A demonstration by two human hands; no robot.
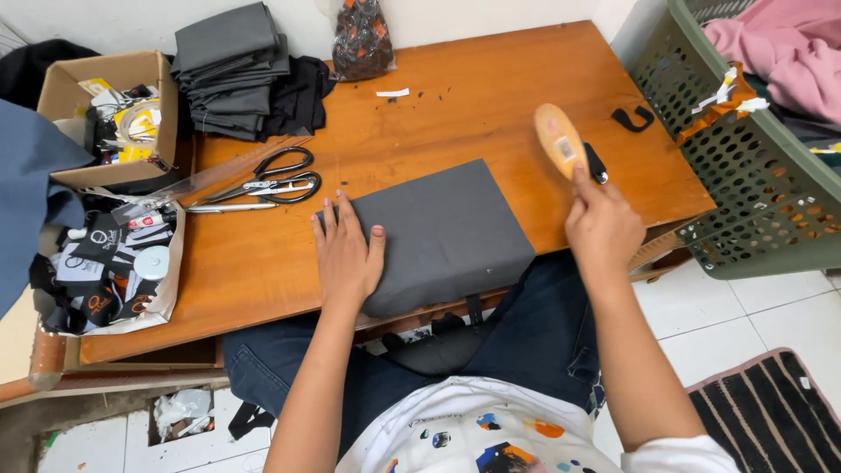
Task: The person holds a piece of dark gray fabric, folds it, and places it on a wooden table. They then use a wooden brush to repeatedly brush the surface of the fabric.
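Left hand (pixel 346 250) presses flat, fingers spread, on folded grey fabric (pixel 442 232); right hand (pixel 600 223) grips a wooden brush (pixel 561 140) bearing a small label.

Wooden table (pixel 491 96), white tiled floor (pixel 745 307), striped rug (pixel 771 412), pale wall (pixel 105 22).

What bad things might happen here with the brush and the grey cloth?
1. The cloth hangs over the table edge, pinned only by the left hand; it might slide onto the lap.
2. The right hand holds the brush up by its end, so it might slip from the grip.
3. The scissors lie close to the left hand; a careless reach might hit the blades.
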